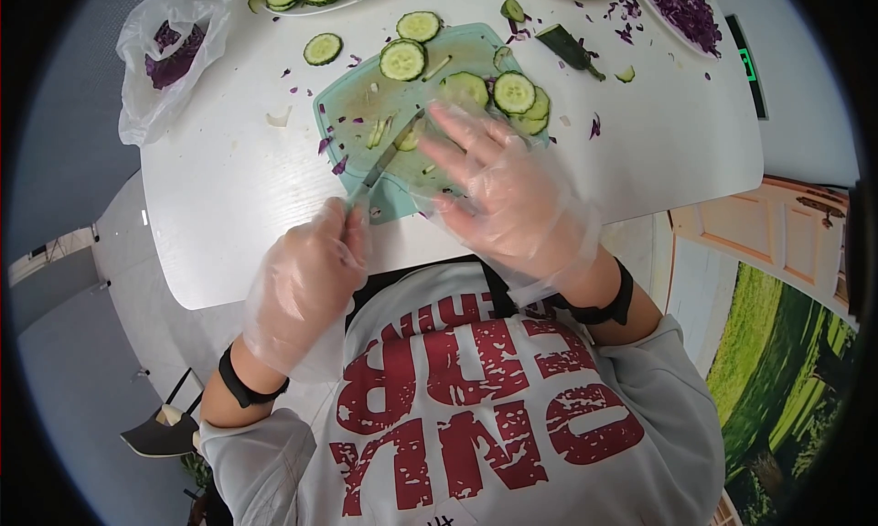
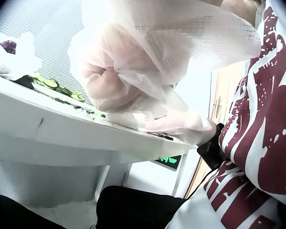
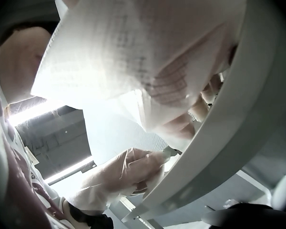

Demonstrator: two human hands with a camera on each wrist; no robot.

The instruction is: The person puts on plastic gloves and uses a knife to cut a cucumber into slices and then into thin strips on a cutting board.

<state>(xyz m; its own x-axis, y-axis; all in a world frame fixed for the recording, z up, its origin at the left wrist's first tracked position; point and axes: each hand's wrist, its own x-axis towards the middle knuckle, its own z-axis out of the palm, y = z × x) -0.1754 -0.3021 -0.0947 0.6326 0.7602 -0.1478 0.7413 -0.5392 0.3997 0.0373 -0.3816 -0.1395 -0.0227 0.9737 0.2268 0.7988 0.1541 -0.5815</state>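
Clock bearings are taken from the centre of the cutting board [image 1: 389, 91], twelve lying directly away from me. My left hand [image 1: 306, 274], at seven o'clock, is curled round the handle of the knife [image 1: 382, 166], whose blade points toward one o'clock over the board. My right hand [image 1: 503, 183], at four o'clock, has its fingers extended and spread, with nothing seen in their grasp. They are blurred; whether they press the cucumber slice [image 1: 465, 89] just beyond them, I cannot tell.

An overlapping stack of slices [image 1: 514, 93] lies at three o'clock; cut cucumber strips [image 1: 378, 133] lie at nine, near the blade.

Assessment: extended fingertips this close to the edge are the chief hazard. In my judgement they should curl back, knuckles facing the blade, before any stroke. Each slice should lie flat and be pressed straight down, since its face is probably slippery under a plastic glove. Slack film should stay clear of the edge. Short, even strokes should keep strips uniform, and those at nine o'clock are best kept out of the blade's path.
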